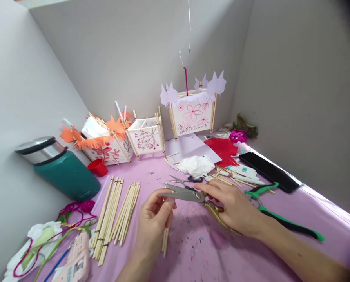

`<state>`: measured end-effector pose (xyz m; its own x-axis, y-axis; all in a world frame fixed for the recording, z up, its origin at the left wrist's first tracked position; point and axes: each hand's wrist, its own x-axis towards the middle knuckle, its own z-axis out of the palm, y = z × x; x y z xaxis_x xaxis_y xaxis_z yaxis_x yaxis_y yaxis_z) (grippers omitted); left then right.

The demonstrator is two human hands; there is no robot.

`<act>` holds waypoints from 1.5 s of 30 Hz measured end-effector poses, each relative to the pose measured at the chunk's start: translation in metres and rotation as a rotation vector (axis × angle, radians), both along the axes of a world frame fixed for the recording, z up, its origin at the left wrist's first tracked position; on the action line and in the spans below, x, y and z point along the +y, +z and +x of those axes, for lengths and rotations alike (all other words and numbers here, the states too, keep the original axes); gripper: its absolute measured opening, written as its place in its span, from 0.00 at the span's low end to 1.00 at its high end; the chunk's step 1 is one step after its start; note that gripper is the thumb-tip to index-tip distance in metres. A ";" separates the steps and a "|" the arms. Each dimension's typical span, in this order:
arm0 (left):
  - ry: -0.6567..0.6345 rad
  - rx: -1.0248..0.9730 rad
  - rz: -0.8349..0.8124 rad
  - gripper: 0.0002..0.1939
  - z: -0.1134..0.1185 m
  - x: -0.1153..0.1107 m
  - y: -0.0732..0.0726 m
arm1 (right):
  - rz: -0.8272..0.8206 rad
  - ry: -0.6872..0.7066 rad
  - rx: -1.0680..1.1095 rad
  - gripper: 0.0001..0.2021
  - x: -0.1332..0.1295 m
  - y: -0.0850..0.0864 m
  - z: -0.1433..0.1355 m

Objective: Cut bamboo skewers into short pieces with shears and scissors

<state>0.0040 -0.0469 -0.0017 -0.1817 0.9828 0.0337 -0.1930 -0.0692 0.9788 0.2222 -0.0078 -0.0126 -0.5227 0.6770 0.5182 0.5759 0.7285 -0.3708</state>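
Observation:
My right hand (229, 203) is wrapped around the gold-coloured handles of large metal scissors (186, 194), whose blades are parted and point left. My left hand (158, 209) pinches thin wooden sticks (165, 241) near the blade tips; their lower ends hang below its fingers, and their upper part is mostly hidden. Behind the large scissors, a small pair of dark-handled scissors (185, 180) lies on the pink cloth (192, 250). To the left of my left hand are loose wooden sticks (126, 213) and sticks bound with dark bands (108, 219).
Three decorated paper lanterns (194, 113) stand at the back. A green bottle (67, 172), a red cup (97, 167), yarn and a pink glue gun (76, 258) are at left. At right lie green-handled pliers (289, 223), a black phone (270, 171), markers and red paper (222, 150).

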 end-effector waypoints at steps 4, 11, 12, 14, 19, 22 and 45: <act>0.025 0.072 0.039 0.11 -0.001 -0.001 -0.003 | -0.025 -0.001 0.008 0.19 -0.002 -0.001 -0.002; 0.031 0.108 0.066 0.08 -0.002 0.000 -0.005 | -0.071 -0.011 0.019 0.22 -0.005 -0.005 -0.005; 0.033 0.107 0.064 0.08 -0.002 0.000 -0.005 | -0.078 -0.011 0.022 0.22 -0.005 -0.005 -0.005; 0.037 0.103 0.064 0.08 -0.002 0.000 -0.005 | -0.096 -0.013 0.032 0.21 -0.006 -0.005 -0.006; 0.048 0.097 0.051 0.10 -0.003 -0.002 -0.007 | -0.160 0.002 0.074 0.19 -0.009 -0.003 -0.009; 0.046 0.082 0.049 0.10 -0.004 -0.003 -0.008 | -0.200 0.017 0.093 0.20 -0.009 -0.003 -0.011; 0.066 0.091 0.128 0.09 -0.005 0.000 -0.011 | -0.210 0.023 0.099 0.14 -0.009 -0.003 -0.012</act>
<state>-0.0007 -0.0467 -0.0130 -0.2360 0.9554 0.1773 -0.0945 -0.2042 0.9744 0.2102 -0.0172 -0.0160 -0.4930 0.7640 0.4162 0.5136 0.6417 -0.5696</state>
